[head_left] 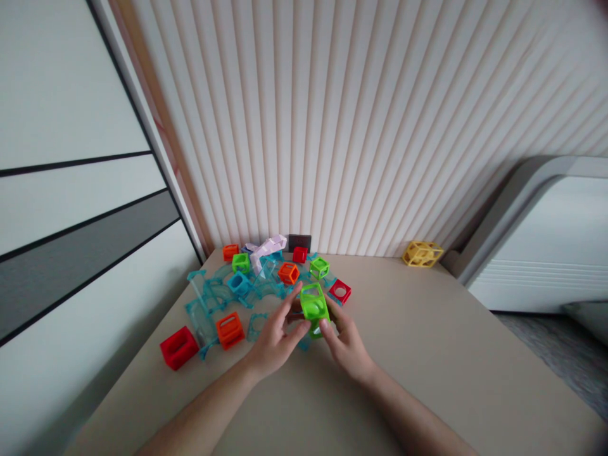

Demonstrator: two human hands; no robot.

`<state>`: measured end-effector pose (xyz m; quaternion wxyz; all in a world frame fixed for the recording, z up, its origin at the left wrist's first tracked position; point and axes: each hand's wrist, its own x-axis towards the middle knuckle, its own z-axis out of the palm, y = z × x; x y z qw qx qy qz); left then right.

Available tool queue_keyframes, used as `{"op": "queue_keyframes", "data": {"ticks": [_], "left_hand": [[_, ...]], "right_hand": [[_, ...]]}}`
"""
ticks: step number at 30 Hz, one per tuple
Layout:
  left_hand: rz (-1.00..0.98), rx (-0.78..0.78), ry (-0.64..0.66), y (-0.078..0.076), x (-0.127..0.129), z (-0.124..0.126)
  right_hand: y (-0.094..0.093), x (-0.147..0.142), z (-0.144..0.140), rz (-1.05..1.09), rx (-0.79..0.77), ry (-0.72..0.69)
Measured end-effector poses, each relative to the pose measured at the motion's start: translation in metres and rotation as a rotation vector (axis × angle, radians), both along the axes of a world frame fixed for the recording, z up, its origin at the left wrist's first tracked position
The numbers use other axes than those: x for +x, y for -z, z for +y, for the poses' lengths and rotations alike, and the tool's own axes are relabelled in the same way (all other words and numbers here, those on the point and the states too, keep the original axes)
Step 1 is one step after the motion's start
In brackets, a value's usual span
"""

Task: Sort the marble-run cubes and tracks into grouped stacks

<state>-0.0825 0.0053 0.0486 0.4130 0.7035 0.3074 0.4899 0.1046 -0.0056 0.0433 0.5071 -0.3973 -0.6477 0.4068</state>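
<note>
Both forearms stretched forward over the beige tabletop (427, 354), converging from the lower edge toward the middle. Left hand (275, 339) palm-down and turned slightly inward, thumb and index finger extended up to the left side of a bright green hollow plastic cube (313, 304) with round cut-outs. Right hand (346, 345) angled in from the opposite side, fingertips pinching the cube's lower right corner. Cube clamped between the two hands, raised a little above the table and tilted, just in front of a heap of parts. Both grips closed on that one cube; remaining fingers loosely curled.

Behind the hands: a tangle of translucent teal plastic track pieces (223, 294), curved and ramped, spread across the left-centre of the table. Mixed among them, an orange cube (288, 273), a second green cube (319, 267), a smaller green cube (240, 262), a blue cube (237, 283) and a red square frame (340, 291) just beside the right hand's fingers. Nearer the left edge, an orange block (230, 329) and a red block (178, 347). Against the ribbed wall panel (361, 126), a pale pink folded piece (266, 247), a small red cube (299, 254) and a dark rectangular plate (299, 241). Well apart at the far right, a yellow lattice cube (422, 253) beside a white and grey cabinet (546, 240).
</note>
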Motion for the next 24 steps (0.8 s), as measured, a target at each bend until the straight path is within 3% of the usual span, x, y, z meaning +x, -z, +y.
{"op": "queue_keyframes", "data": {"ticks": [8, 12, 15, 18, 22, 24], "left_hand": [[0.036, -0.003, 0.045, -0.001, 0.000, -0.001], [-0.021, 0.006, 0.044, 0.000, 0.001, -0.003], [-0.052, 0.041, -0.036, -0.005, 0.002, 0.001], [0.008, 0.099, -0.194, -0.020, 0.006, 0.021], [0.418, 0.245, -0.313, -0.042, 0.025, 0.069], [0.511, 0.234, -0.332, -0.045, 0.039, 0.096]], "right_hand": [[0.002, 0.009, 0.004, -0.144, 0.072, 0.065], [0.006, 0.010, 0.006, -0.107, 0.124, 0.119], [0.005, 0.011, 0.009, -0.011, 0.129, 0.227], [0.001, 0.015, 0.013, 0.095, 0.098, 0.345], [-0.001, 0.023, 0.022, 0.191, 0.087, 0.476], [0.001, 0.027, 0.025, 0.205, 0.091, 0.505]]}}
